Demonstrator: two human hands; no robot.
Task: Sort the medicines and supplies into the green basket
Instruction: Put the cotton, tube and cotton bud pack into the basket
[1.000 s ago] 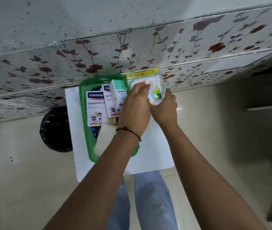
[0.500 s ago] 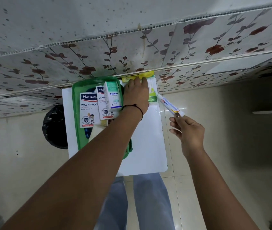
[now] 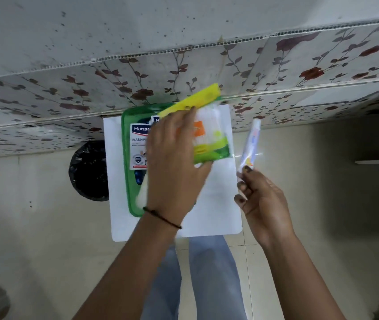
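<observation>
Floral wall, white table [image 3: 213, 204], left hand [image 3: 172, 162] gripping packet [image 3: 209, 135], right hand [image 3: 264, 204] pinching tube [image 3: 250, 142]

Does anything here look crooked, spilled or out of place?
Nothing is spilled or broken. The clear packet with the yellow header sits tilted in the left hand, half over the green basket. The right hand holds a white tube out past the white table edge.

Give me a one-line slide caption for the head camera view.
Left hand lifts a yellow-topped packet over the green basket while the right hand holds a white tube.
</observation>
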